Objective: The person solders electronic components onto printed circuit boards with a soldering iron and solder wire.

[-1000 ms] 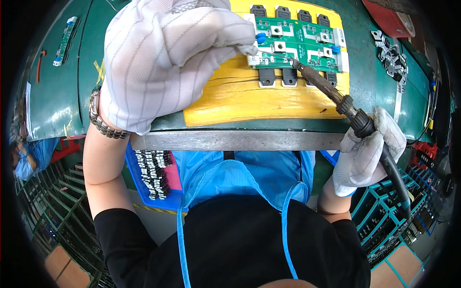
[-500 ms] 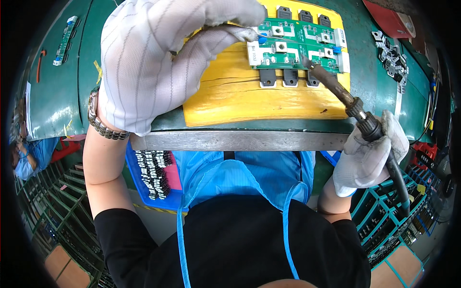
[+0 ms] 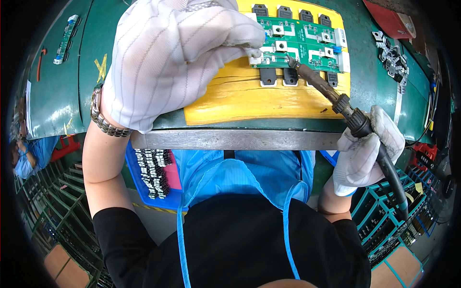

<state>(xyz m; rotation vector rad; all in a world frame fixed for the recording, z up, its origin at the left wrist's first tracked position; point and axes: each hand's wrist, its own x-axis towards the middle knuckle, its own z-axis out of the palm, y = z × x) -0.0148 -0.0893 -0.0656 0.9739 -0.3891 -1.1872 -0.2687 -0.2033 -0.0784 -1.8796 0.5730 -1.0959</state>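
A green circuit board point(image 3: 300, 45) with black flat components along its edges lies on a yellow block point(image 3: 240, 103). My gloved left hand point(image 3: 177, 62) is over the block's left part, pinching a thin solder wire point(image 3: 273, 54) whose end reaches across the board's lower left. In my gloved right hand point(image 3: 367, 149) is a soldering iron point(image 3: 319, 85) with a thick black cable. The iron's tip is at the board's lower edge, close to the wire; whether they touch I cannot tell. My left fingers hide the board's left end.
Another narrow board point(image 3: 66, 41) and an orange-red hooked tool point(image 3: 42, 65) lie at the far left. Loose metal parts point(image 3: 390, 57) are piled on the right, below a red item point(image 3: 389, 21). A blue tray point(image 3: 161, 180) of small parts sits below the metal table edge point(image 3: 240, 140).
The iron's tip has moved left and slightly up along the board. My left fingers have come lower and nearer the tip, bringing the solder wire down to it.
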